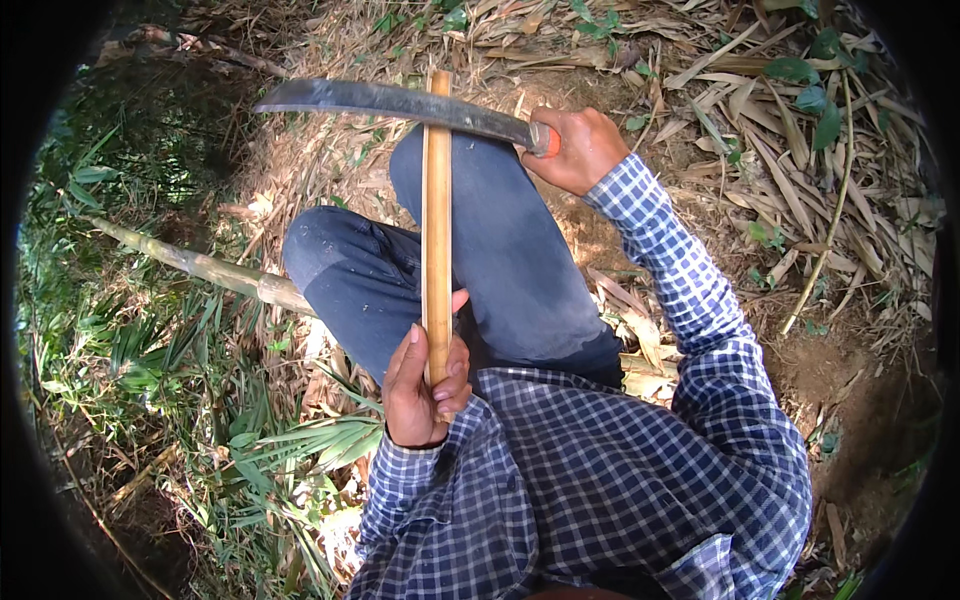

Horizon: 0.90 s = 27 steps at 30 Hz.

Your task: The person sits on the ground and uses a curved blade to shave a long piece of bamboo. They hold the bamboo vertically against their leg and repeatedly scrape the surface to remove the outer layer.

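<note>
A split strip of bamboo point(437, 220) stands lengthwise in front of me, its pale inner face showing. My left hand point(425, 385) is closed around its near end, thumb along the side. My right hand point(575, 148) grips the handle of a machete point(390, 100), whose orange-red collar shows at the fist. The long dark blade points left and crosses the bamboo strip close to its far end; whether its edge bites into the strip I cannot tell. Behind the strip are my bent knees in dark blue trousers point(520, 250).
A long bamboo pole point(210, 267) comes in from the left and ends behind my knee. Dry leaves point(780, 180) cover the ground at the right, with a thin curved stem point(835, 220) among them. Green undergrowth point(130, 350) fills the left side.
</note>
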Tool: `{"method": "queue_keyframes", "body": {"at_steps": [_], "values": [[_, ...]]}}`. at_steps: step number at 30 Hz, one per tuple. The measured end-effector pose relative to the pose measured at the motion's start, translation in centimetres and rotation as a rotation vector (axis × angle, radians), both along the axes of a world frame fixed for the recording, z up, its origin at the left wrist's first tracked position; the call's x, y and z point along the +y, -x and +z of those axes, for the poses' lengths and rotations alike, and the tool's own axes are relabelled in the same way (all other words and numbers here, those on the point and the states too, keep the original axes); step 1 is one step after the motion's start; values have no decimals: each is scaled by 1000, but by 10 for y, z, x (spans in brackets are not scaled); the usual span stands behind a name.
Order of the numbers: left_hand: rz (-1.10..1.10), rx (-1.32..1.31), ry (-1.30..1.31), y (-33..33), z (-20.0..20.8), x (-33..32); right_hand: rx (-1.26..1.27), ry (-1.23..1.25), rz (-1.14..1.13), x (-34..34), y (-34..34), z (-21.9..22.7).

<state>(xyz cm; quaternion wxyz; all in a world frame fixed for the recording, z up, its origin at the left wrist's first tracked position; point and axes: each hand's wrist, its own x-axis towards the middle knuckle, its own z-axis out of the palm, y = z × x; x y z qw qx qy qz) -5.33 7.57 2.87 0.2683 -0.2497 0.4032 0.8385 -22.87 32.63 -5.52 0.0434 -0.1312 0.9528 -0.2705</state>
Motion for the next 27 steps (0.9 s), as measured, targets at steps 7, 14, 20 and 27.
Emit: {"method": "queue_keyframes", "body": {"at_steps": [7, 14, 20, 27], "values": [[-54, -1, -16, -6, 2, -7, -42, 21, -186, 14, 27, -12], [-223, 16, 2, -2, -6, -29, 14, 438, -104, 23, -7, -2], [-519, 2, 227, 28, 7, -64, 48, 448, 140, 8, 9, 21], [-377, 176, 212, 91, 26, -143, -149, 272, -17, 23, -25, 4]]}}
